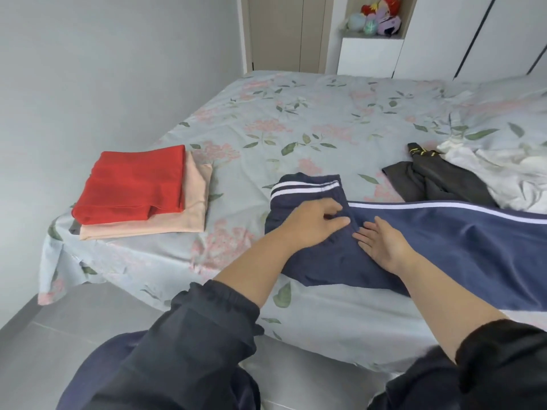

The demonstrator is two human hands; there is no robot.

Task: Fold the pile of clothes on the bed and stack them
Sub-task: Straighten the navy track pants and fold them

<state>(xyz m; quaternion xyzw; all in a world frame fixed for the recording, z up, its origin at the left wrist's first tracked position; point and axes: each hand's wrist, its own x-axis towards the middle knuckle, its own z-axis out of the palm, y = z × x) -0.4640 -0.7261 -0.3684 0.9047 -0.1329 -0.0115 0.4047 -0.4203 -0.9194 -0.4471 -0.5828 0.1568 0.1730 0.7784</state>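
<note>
Navy track trousers (444, 247) with a white side stripe lie across the bed's near edge, their waistband end bunched at the left. My left hand (313, 221) rests on the bunched waist part, its fingers partly curled into the cloth. My right hand (381, 245) lies just to its right, flat on the trousers with straight fingers. At the bed's left corner sits a stack: a folded red garment (133, 184) on a folded peach garment (189, 214). A dark grey garment (438, 182) and a crumpled white garment (503, 170) lie unfolded at the right.
The bed (296, 119) has a pale blue floral sheet. A grey wall runs along its left side and grey floor (38, 350) shows below the corner. Behind the bed stand a door and a white shelf with plush toys (376, 19).
</note>
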